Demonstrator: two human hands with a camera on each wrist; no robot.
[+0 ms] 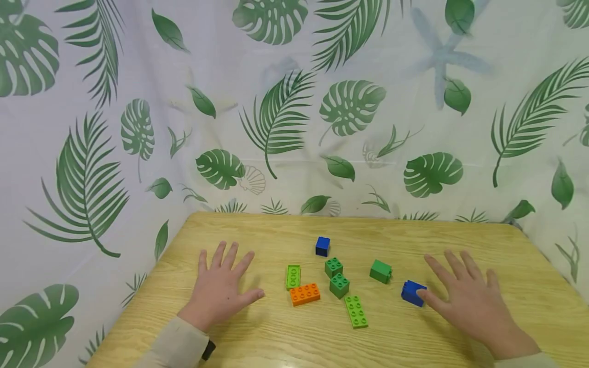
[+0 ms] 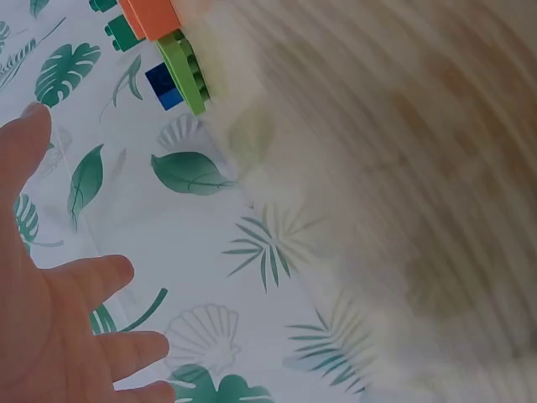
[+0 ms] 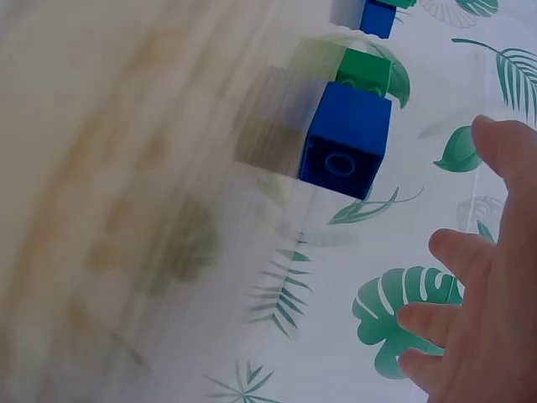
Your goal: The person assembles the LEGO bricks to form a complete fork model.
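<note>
Fingers spread, my left hand (image 1: 220, 291) hovers over the left side of the table and holds nothing. Nearest to it are a lime brick (image 1: 293, 276) with a hollow face showing and an orange brick (image 1: 305, 294). My right hand (image 1: 476, 301) is also spread and holds nothing; its thumb overlaps the edge of a blue brick (image 1: 412, 293) in the head view, while the right wrist view shows that blue brick (image 3: 346, 138) apart from the fingers. Between the hands lie green bricks (image 1: 339, 285) (image 1: 381, 271), a flat lime brick (image 1: 356, 312) and a smaller blue brick (image 1: 323, 246).
The wooden table (image 1: 257, 337) ends at a back edge against a hanging white cloth (image 1: 294, 194) printed with green leaves. Cloth also hangs along the left side. A dark band (image 1: 208, 350) shows at the left sleeve (image 1: 177, 342).
</note>
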